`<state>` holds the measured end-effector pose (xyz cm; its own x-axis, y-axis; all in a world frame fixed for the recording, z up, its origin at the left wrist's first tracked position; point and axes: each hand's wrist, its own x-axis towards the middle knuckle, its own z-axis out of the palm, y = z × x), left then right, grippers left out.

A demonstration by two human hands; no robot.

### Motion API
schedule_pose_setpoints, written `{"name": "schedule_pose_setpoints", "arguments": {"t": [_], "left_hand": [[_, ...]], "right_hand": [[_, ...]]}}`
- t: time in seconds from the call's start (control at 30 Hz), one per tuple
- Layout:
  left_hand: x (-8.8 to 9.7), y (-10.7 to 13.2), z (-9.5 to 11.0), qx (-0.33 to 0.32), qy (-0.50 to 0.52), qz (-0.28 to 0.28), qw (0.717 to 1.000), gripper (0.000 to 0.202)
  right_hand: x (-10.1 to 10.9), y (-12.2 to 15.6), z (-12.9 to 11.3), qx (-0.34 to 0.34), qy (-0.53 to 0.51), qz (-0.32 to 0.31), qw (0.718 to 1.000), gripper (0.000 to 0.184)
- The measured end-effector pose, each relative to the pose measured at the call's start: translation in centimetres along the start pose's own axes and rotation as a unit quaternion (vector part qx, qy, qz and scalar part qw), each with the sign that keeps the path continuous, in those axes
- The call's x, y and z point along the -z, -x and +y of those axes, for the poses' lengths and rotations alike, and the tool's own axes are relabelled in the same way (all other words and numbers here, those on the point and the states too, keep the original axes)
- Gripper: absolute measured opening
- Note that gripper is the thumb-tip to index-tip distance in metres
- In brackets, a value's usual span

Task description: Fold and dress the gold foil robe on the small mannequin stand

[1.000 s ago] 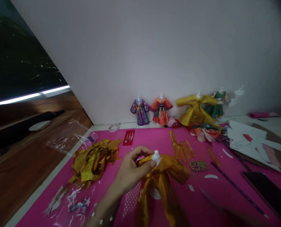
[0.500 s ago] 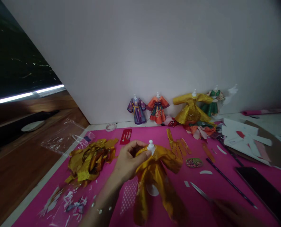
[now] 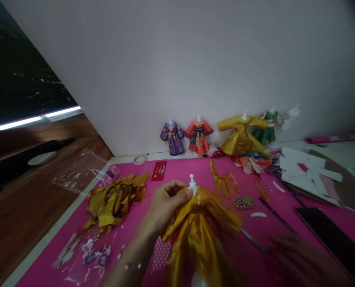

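Observation:
My left hand is closed on a small white doll stand, gripping it at the neck and shoulder. A shiny gold miniature robe hangs on the stand, with one sleeve spread to the right and its lower panels falling to the bottom edge. At the lower right, my right hand is dim and blurred, its fingers stretched out over the mat and apart from the robe. A pointed metal blade lies beside its fingertips; the handle end is hard to make out.
Gold fabric scraps and a clear bag lie left on the pink mat. Dressed miniature stands, including a purple robe, line the wall. A phone, a pencil, a patterned oval case and paper pieces are right.
The gold robe has turned and its panels swung closer together, still in my left hand. My right hand has shifted up and right, now covering the pencil's lower end; the blade stays put.

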<state>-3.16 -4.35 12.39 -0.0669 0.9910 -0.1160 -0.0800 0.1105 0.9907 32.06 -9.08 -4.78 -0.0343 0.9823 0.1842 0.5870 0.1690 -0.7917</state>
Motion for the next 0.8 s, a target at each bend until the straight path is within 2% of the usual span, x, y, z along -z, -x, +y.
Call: {"name": "schedule_pose_setpoints", "arguments": {"t": [0.1,0.13,0.2,0.27,0.33,0.43,0.57,0.67,0.8], "left_hand": [[-1.1,1.4,-1.4,0.025,0.006,-0.021,0.999,0.031],[-1.5,1.9,-2.0,0.031,0.006,-0.029,0.999,0.030],[-2.1,3.0,-3.2,0.043,0.005,-0.044,0.998,0.030],[-2.6,4.1,-4.5,0.054,0.003,-0.058,0.997,0.029],[-2.8,5.2,-5.7,0.062,0.002,-0.070,0.996,0.028],[-3.1,6.9,-7.5,0.068,-0.006,-0.078,0.995,0.026],[-3.6,9.5,-9.5,0.059,0.001,-0.078,0.995,0.026],[-4.2,11.2,-10.1,0.066,0.001,-0.094,0.993,0.022],[-4.7,12.6,-10.6,0.080,-0.044,-0.104,0.990,0.016]], "right_hand": [[0.3,-1.6,-5.2,-0.004,-0.021,-0.003,1.000,0.039],[0.2,-2.1,-7.0,0.004,-0.037,-0.046,0.998,0.039],[-0.3,-2.8,-10.3,-0.004,-0.097,-0.061,0.993,0.038],[-1.1,-3.0,-12.6,-0.018,-0.159,-0.089,0.983,0.037],[-2.0,-2.5,-13.9,-0.034,-0.210,-0.114,0.970,0.036],[-2.9,-1.0,-14.5,-0.069,-0.284,-0.160,0.943,0.033],[-3.3,1.5,-13.8,-0.089,-0.360,-0.202,0.907,0.026],[-3.4,3.6,-13.1,-0.087,-0.369,-0.204,0.902,0.021],[-3.8,5.9,-12.8,-0.135,-0.387,-0.210,0.888,0.020]]}}
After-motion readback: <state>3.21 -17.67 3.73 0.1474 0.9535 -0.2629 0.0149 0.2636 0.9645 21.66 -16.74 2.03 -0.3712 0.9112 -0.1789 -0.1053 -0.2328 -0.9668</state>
